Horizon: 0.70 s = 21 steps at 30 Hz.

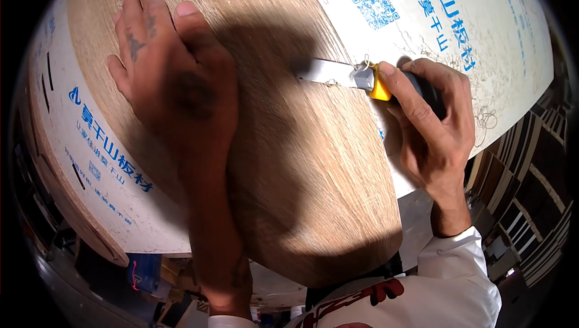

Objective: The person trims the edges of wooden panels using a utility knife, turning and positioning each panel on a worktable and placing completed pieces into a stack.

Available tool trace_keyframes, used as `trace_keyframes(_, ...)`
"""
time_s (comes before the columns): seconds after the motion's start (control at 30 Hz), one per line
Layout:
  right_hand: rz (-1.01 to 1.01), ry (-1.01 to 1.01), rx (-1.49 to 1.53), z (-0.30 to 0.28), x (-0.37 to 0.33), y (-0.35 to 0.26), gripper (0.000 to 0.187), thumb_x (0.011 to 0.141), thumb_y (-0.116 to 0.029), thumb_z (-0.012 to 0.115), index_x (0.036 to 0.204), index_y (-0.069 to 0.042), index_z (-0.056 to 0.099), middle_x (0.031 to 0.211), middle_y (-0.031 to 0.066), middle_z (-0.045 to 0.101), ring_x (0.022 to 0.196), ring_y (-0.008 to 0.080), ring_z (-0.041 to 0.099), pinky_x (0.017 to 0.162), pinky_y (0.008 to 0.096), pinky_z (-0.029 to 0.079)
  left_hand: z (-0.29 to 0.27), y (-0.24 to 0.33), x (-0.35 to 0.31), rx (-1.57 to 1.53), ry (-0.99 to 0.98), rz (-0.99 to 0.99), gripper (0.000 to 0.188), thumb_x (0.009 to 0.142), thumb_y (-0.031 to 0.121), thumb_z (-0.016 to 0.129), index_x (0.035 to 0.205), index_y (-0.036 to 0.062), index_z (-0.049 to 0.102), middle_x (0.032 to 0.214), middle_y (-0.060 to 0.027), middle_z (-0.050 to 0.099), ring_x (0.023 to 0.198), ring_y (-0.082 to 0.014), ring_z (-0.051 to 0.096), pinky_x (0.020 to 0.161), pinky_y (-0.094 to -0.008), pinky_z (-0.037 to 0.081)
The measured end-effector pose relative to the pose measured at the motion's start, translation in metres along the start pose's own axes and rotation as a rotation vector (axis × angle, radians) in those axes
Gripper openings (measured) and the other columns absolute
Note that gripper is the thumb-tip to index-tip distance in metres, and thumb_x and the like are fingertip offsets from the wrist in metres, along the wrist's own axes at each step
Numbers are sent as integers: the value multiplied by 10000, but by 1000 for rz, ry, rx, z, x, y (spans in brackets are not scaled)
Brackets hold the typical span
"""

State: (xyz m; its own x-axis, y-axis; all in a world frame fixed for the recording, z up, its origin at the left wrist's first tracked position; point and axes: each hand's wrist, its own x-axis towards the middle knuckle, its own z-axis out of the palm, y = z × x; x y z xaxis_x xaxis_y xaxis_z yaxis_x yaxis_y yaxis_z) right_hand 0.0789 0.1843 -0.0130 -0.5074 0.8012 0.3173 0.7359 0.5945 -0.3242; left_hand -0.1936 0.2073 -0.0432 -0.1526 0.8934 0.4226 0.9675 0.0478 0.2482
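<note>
L hand flat, R hand curled

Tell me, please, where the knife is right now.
In the head view, the knife is right of centre, held in the right hand, with its blade over the right edge of the wood-grain board.

Printed in blue on the white board, ahead of the right hand and its grip on the knife, with a square code and large and smaller characters. Printed likewise on the white surface well left of the grip, with an emblem, characters and a smaller code. Lettered in dark red, partly folded, on the white garment below the grip.
</note>
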Motion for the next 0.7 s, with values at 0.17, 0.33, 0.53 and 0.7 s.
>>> trace_keyframes(0.17,3,-17,1,1,13,-1,458,802,-71,788,1238,-197,728,1048,79,656,949,211,616,748,339,542,3,2,-2,7,35,-19,634,1037,503,278,1502,93,413,1539,-163,425,1438,-352,375,1199,-615,141)
trace_keyframes(0.33,-5,-6,-2,6,22,3,465,814,-46,767,1251,-199,722,1060,76,651,945,213,608,751,340,539,3,7,2,65,10,-80,575,1060,472,295,1493,116,425,1533,-155,433,1437,-347,383,1189,-625,167)
trace_keyframes(0.53,-5,4,-5,11,35,5,462,821,-28,753,1251,-194,723,1077,76,644,939,212,600,757,332,529,5,12,-1,80,50,-77,475,1081,371,333,1469,126,452,1517,-140,457,1439,-316,393,1176,-633,189)
trace_keyframes(0.7,28,-2,-34,17,55,2,462,832,-18,740,1254,-205,722,1076,78,638,941,213,601,775,326,527,3,12,-2,73,34,-60,461,1082,356,341,1455,112,457,1514,-145,455,1439,-325,389,1168,-637,199)
